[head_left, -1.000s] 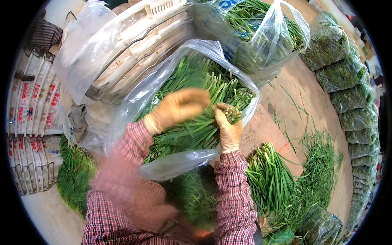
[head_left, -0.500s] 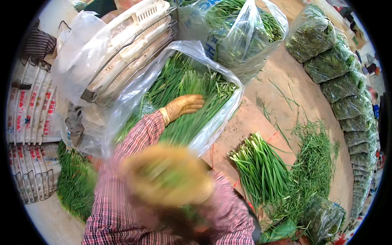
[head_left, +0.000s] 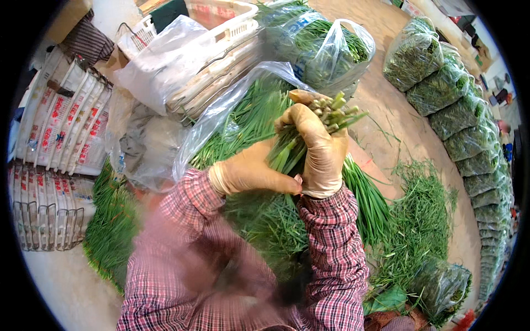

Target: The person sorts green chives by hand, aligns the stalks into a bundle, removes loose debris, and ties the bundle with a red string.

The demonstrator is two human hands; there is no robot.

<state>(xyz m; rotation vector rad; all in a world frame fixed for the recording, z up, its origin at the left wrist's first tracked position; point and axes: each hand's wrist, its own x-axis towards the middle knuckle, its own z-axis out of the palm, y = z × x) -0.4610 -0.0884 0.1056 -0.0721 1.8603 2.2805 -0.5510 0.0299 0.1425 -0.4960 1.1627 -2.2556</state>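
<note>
In front of my chest, a bunch of garlic chives [head_left: 289, 150] is held tilted, its pale cut ends up and to the right. My right hand [head_left: 317, 146], in a tan glove, is closed with its fingers curled around the stems. From the left my left hand [head_left: 248, 170], gloved alike, grips the leafy part with the thumb across the front; its other fingers are hidden behind the leaves. Just beyond both hands lies an open clear plastic bag [head_left: 190, 144] filled with chives [head_left: 251, 113]. Right of my right forearm, another chive bunch [head_left: 365, 207] lies partly covered.
White plastic crates [head_left: 221, 71] are stacked at the far left, and more crates [head_left: 61, 121] stand farther left. A filled bag [head_left: 337, 66] sits at the back. Bagged greens [head_left: 441, 91] line the right side. Loose trimmings [head_left: 419, 215] cover the floor at right.
My left hand has left the chives in the bag and come to the bunch. My right hand, blurred close to the camera before, is now farther out, holding the bunch.
</note>
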